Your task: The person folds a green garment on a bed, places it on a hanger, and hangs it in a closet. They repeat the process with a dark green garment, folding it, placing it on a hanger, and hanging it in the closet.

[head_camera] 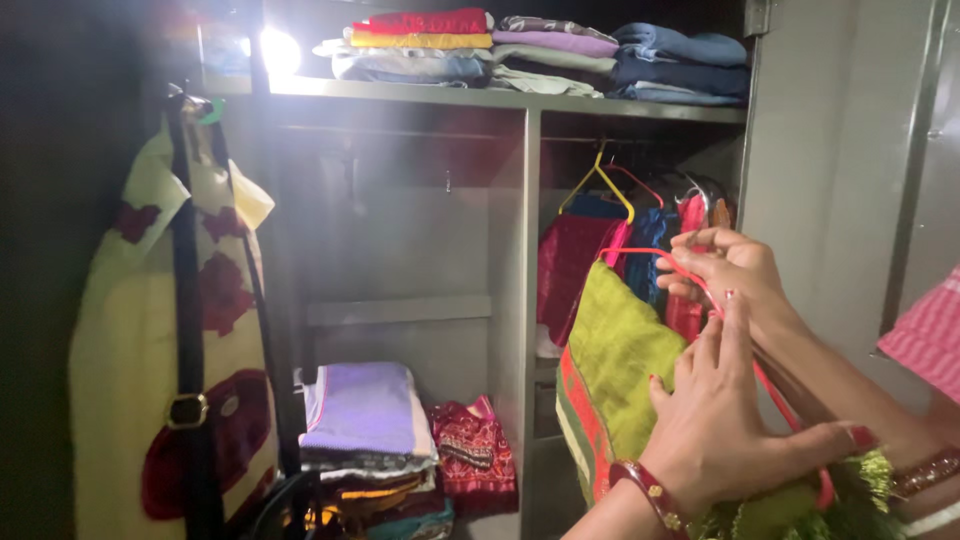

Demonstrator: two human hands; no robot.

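- Your left hand (715, 425) pinches the green cloth (620, 350) draped on the red hanger (690, 280).
- Your right hand (735, 270) grips that hanger's top.
- Folded clothes (540, 55) fill the shelf above.

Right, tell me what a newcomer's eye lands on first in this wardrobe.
First the bright light glaring at the top shelf's left end, beside stacks of folded clothes. Then, at lower right, the left hand and right hand working a red hanger at a green cloth. On the left hangs a cream garment with red flowers.
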